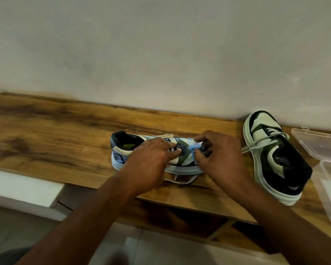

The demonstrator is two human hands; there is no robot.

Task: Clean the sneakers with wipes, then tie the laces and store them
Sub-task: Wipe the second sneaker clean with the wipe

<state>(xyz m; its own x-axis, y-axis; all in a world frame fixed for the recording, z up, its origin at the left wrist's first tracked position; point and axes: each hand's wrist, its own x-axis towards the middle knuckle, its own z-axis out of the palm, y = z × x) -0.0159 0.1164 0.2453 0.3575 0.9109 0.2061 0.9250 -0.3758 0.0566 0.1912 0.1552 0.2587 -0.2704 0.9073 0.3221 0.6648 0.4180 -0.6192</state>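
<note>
Near sneaker (157, 155): lies on the wooden surface (52, 131), heel to the left, toe hidden under the right hand; all places below are given relative to this shoe
Wipe (194, 148): small bluish wad on the shoe's forefoot, bunched, little of it showing
Right hand (218, 157): grip closed on the wipe, thumb and fingertips pinching it against the upper over the toe end
Left hand (153, 155): laid over the midfoot, fingers fairly straight and pressing down on the lace area; steadies the shoe, holds nothing
Laces (182, 180): loose; one loop trails off the near side of the shoe onto the surface, another end lies on its far side
Step in hand (judgement): wiping the forefoot; tying and storing not yet done
How to do it well (judgement): keep the left hand's downward press so the shoe does not slide; work the wipe in short strokes along the panel seams; refold the wad to expose a fresh face; keep the loose laces out from under the wipe
Second sneaker (275, 155): to the right of the near shoe, well apart, toe toward the wall, also unlaced
Clear plastic box (317, 142): further right, beyond the second sneaker, lid open; probably the storage place
Risk (judgement): a bunched wipe may smear dirt instead of lifting it
</note>
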